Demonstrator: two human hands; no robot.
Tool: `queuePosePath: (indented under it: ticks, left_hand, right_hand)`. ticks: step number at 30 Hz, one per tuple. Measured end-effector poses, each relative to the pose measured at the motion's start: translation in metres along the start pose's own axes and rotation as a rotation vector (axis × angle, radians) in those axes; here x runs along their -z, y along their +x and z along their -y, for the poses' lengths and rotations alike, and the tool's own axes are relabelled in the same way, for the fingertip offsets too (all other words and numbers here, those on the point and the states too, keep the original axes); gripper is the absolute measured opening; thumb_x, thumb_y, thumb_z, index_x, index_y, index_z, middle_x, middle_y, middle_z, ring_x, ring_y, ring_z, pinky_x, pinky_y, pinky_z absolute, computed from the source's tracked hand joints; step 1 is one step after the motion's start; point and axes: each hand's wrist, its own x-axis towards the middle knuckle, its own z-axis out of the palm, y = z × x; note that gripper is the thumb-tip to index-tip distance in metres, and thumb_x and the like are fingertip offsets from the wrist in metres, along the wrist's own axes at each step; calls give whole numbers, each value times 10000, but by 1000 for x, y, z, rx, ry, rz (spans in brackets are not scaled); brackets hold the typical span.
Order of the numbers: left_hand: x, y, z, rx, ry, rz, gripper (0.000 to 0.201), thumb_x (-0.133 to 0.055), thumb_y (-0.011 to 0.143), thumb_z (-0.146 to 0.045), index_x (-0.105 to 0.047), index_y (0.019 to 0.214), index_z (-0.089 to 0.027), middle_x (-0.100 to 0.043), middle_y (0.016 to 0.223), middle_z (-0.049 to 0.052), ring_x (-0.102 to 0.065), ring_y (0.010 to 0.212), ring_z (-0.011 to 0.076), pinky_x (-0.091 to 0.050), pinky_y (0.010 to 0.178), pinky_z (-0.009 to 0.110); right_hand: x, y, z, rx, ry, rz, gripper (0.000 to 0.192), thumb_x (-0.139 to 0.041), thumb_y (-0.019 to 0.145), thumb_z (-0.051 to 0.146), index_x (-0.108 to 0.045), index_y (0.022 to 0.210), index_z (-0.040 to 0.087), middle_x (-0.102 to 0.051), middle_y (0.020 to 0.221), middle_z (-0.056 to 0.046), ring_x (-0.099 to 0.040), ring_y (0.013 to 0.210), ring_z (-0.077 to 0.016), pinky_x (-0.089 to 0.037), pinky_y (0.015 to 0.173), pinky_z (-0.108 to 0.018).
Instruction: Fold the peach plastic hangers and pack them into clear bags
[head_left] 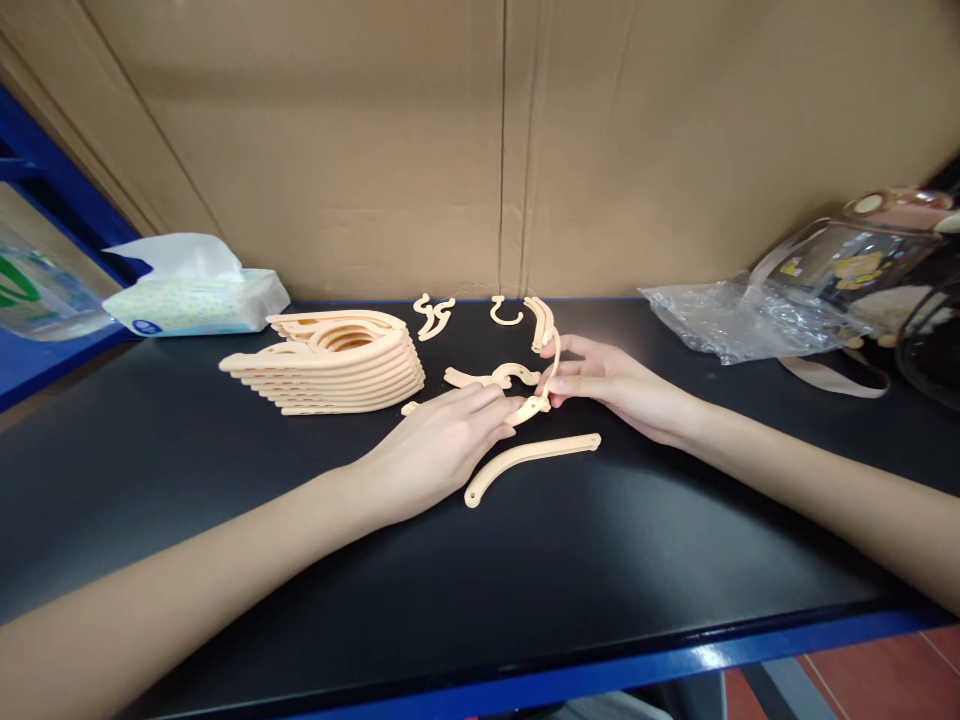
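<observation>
My left hand (439, 445) lies palm down on the black table (300, 560), its fingertips pinching one end of a small cream plastic hanger piece (531, 407). My right hand (611, 385) grips the other, curved end of that same piece, which rises between its fingers. Just in front of both hands a loose curved cream arm (525, 458) lies flat. A stack of folded cream hangers (337, 362) sits to the left of my left hand.
More loose cream parts lie behind the hands: hooks (433, 316), a hook (506, 313), curved arms (541, 322) and a piece (491, 377). A tissue pack (196, 295) stands back left, crumpled clear plastic (739, 320) and a clear bag (862, 265) right. Cardboard wall (480, 140) behind.
</observation>
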Motion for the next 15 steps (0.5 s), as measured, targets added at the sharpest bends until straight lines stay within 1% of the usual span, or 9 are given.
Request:
queuePosePath:
  ticks: [6, 11, 15]
  left_hand:
    - [0, 1, 0, -18, 51, -4, 281, -359, 1022, -251, -561, 1199, -173, -640, 1018, 65, -625, 943, 199, -504, 813, 321]
    - [0, 1, -2, -55, 100, -18, 285, -342, 1025, -230, -592, 1120, -132, -660, 995, 80, -625, 935, 210, -503, 784, 331]
    - [1, 2, -3, -68, 149, -31, 273, -355, 1020, -209, -589, 1135, -128, -669, 994, 78, -631, 938, 217, -504, 766, 339]
  right_hand:
    - [-1, -1, -1, -2, -19, -25, 328, -705, 801, 287, -501, 1048, 219, -689, 787, 17, -626, 783, -144, -445, 840, -329]
    - [-1, -2, -1, -4, -21, -33, 306, -696, 796, 231, -519, 1046, 222, -676, 766, 34, -625, 779, -135, -435, 864, -324]
    - [-1, -1, -2, -9, -33, -47, 302, -703, 797, 239, -526, 1041, 219, -671, 769, 39, -623, 778, -127, -438, 878, -324]
